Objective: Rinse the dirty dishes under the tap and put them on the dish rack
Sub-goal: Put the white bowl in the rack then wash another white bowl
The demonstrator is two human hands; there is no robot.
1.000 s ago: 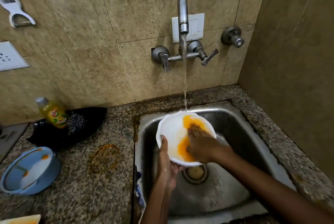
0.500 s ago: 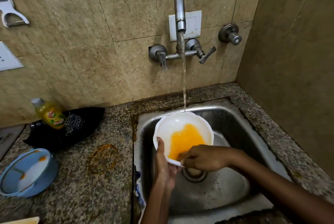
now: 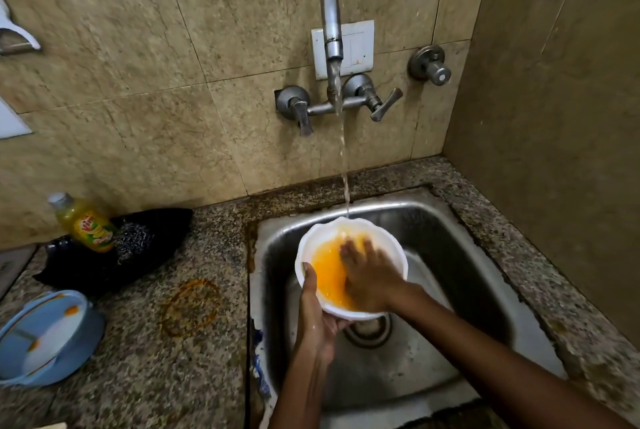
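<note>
L hand grips white bowl rim from below w/ thumb up, R hand flat, fingers straight inside on orange residue, tap stream hitting far rim, over sink

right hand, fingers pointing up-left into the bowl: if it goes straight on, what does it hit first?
Probably the white bowl's far inner wall, just past the fingers of the right hand, near where the tap stream lands. Depth is unclear; motion blur hides the fingertips.

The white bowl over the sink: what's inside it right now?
Inside the white bowl is orange-yellow liquid, and the right hand lies flat in it, fingers spread. The hand and liquid cover the bowl's bottom, so what remains there cannot be seen.
</note>
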